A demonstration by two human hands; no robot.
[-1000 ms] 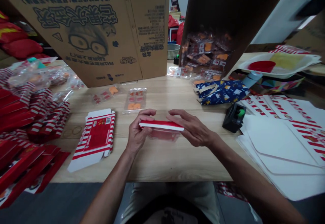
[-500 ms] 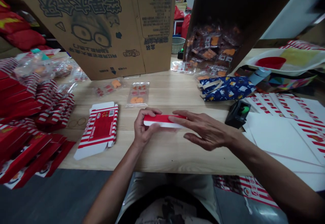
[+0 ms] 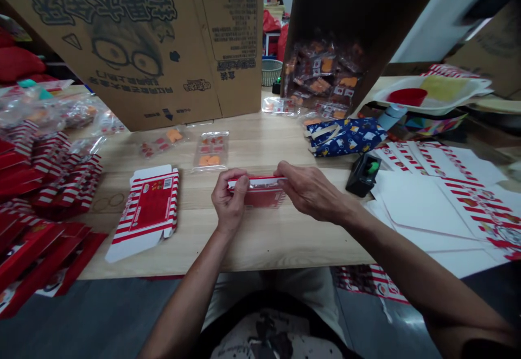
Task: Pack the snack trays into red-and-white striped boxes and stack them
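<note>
Cartons number two: a printed carton [image 3: 134, 33] at upper left and an open carton [image 3: 350, 12] at upper right, its clear packs [image 3: 321, 69] too jumbled to count. One striped box [image 3: 150, 202] lies left of centre on the counter [image 3: 285, 245]; one tape dispenser [image 3: 363, 174] and one blue pouch [image 3: 348, 136] sit right of centre. One red box [image 3: 264, 197] is mid-frame between two hands. The left hand [image 3: 230, 199] grips its left end, thumb in front; the right hand [image 3: 307, 188] pinches its upper right edge, fingers curled. Both forearms slant up from the bottom.
</note>
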